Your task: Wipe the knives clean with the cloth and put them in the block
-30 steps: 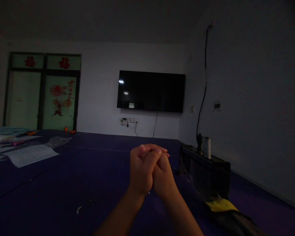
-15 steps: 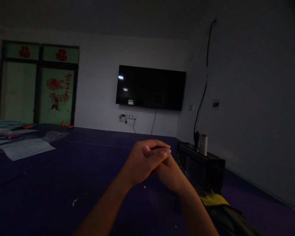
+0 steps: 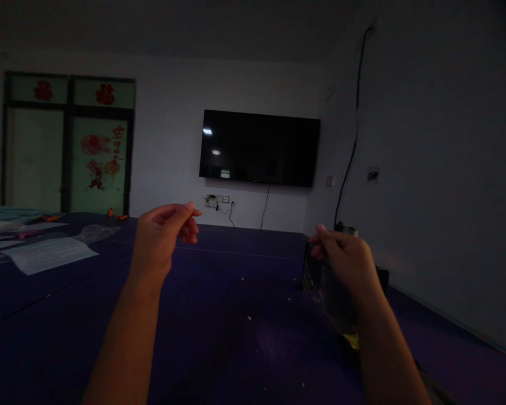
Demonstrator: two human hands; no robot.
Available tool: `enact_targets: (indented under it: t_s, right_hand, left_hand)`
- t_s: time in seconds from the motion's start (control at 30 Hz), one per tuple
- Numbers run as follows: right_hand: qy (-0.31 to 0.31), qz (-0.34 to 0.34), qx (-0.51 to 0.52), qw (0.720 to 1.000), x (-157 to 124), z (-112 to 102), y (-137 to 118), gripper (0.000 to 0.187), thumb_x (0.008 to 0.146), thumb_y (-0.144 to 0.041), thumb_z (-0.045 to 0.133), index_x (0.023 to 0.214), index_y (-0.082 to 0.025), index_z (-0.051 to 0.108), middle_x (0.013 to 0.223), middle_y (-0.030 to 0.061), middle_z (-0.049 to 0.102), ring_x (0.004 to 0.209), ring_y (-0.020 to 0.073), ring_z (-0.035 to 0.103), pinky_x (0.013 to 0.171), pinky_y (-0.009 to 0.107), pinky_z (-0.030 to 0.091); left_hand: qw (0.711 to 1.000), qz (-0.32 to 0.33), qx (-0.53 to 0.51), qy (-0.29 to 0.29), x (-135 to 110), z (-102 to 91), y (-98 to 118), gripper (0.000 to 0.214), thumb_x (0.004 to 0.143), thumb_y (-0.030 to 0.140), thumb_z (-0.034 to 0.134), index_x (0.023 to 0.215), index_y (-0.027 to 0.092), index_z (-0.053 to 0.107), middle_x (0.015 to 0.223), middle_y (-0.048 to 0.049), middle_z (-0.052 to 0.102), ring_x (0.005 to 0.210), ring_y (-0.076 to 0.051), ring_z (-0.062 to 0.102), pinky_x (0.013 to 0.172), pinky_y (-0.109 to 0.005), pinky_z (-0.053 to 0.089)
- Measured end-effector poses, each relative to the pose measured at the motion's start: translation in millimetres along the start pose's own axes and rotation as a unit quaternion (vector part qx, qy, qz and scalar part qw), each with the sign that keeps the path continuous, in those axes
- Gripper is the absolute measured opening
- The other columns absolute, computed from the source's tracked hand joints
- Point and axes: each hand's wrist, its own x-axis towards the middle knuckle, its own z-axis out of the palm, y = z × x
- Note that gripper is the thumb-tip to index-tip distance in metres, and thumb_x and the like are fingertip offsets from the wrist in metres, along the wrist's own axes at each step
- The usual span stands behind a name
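Observation:
Both of my hands are raised above a dark purple surface (image 3: 236, 337) in a dim room. My left hand (image 3: 162, 236) is left of centre, its thumb and forefinger pinched together and the other fingers curled. My right hand (image 3: 341, 256) is further right, fingers curled inward, in front of a black box (image 3: 322, 292). The light is too poor to make out anything held in either hand. The two hands are well apart.
A black box stands at the right near the wall, with a yellow item (image 3: 352, 339) at its near end. Papers and plastic (image 3: 48, 253) lie at the far left. On the back wall are a television (image 3: 259, 148) and a glass door (image 3: 67, 146).
My hands were clasped together in the middle. They have come apart: the left moved up and left, the right moved to the right in front of the black box.

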Motion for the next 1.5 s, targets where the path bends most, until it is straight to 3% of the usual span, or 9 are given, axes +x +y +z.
enact_targets:
  t_s: [0.1,0.2,0.4,0.53,0.67,0.83,0.93,1.23,1.5]
  right_hand:
    - [0.106,0.060,0.008,0.993,6,-5,21,0.045,0.077,-0.054,0.043,0.065,-0.016,0.064,0.051,0.0026,0.059,0.047,0.0152,0.055,0.047,0.026,0.041]
    - [0.231,0.089,0.029,0.968,9,-7,40,0.039,0.076,-0.049,0.045,0.071,-0.015,0.065,0.057,0.0036,0.061,0.050,0.0166,0.057,0.050,0.028,0.043]
    - [0.338,0.099,-0.042,0.935,12,-17,63,0.038,0.070,-0.043,0.051,0.092,-0.014,0.063,0.085,0.0077,0.063,0.077,0.0235,0.058,0.070,0.037,0.044]
    - [0.363,0.120,-0.106,0.918,10,-21,77,0.052,0.070,-0.043,0.051,0.112,-0.012,0.053,0.110,0.0134,0.055,0.101,0.0289,0.050,0.086,0.042,0.037]
    - [0.363,0.136,-0.118,0.914,4,-16,94,0.068,0.067,-0.053,0.053,0.119,-0.009,0.046,0.119,0.0172,0.048,0.113,0.0327,0.040,0.094,0.046,0.027]
    - [0.324,0.270,-0.112,0.900,-5,-2,116,0.101,0.051,-0.069,0.058,0.133,-0.020,0.026,0.136,0.0174,0.027,0.123,0.0403,0.019,0.093,0.062,0.014]
    - [0.312,0.301,-0.116,0.894,-9,2,128,0.108,0.048,-0.071,0.058,0.135,-0.021,0.019,0.138,0.0185,0.022,0.125,0.0414,0.012,0.092,0.065,0.009]
    - [0.332,0.221,-0.133,0.907,-17,6,143,0.105,0.049,-0.065,0.062,0.132,-0.011,0.028,0.128,0.0241,0.038,0.118,0.0389,0.032,0.091,0.058,0.023]
    - [0.378,0.179,-0.109,0.902,-17,10,149,0.083,0.054,-0.058,0.062,0.123,-0.015,0.045,0.118,0.0172,0.049,0.111,0.0378,0.040,0.091,0.055,0.026]
  left_hand:
    - [0.994,0.006,-0.035,0.100,8,-12.1,-1,0.021,0.065,0.029,0.062,0.051,0.015,0.056,0.038,0.0045,0.044,0.030,-0.005,0.036,0.029,-0.018,0.022]
    - [0.984,0.007,-0.085,0.160,14,-18.9,-3,0.022,0.063,0.027,0.061,0.047,0.015,0.051,0.038,0.0050,0.042,0.030,-0.005,0.034,0.029,-0.019,0.019]
    - [0.957,0.013,-0.157,0.245,17,-18.9,0,0.029,0.064,0.025,0.060,0.045,0.017,0.039,0.037,0.0081,0.033,0.029,-0.003,0.023,0.029,-0.020,0.012]
    - [0.942,0.027,-0.170,0.286,14,-16.5,7,0.036,0.064,0.021,0.059,0.043,0.018,0.030,0.038,0.0087,0.029,0.030,-0.004,0.020,0.030,-0.021,0.008]
    - [0.952,0.021,-0.186,0.241,10,-16.1,10,0.039,0.072,0.023,0.053,0.042,0.017,0.029,0.039,0.0079,0.026,0.032,-0.003,0.020,0.032,-0.021,0.008]
    - [0.954,-0.015,-0.205,0.218,9,-18.4,12,0.044,0.080,0.027,0.041,0.039,0.016,0.031,0.037,0.0055,0.023,0.031,-0.004,0.018,0.034,-0.022,0.006]
    - [0.951,-0.025,-0.220,0.217,10,-19.5,15,0.042,0.078,0.023,0.040,0.038,0.016,0.031,0.037,0.0047,0.023,0.032,-0.004,0.018,0.034,-0.022,0.006]
    - [0.955,-0.028,-0.221,0.197,7,-19.2,17,0.037,0.076,0.023,0.040,0.040,0.016,0.034,0.036,0.0049,0.021,0.032,-0.004,0.017,0.036,-0.022,0.007]
    - [0.954,-0.026,-0.223,0.200,6,-16.9,15,0.034,0.074,0.023,0.042,0.041,0.017,0.035,0.037,0.0046,0.025,0.032,-0.004,0.019,0.036,-0.023,0.008]
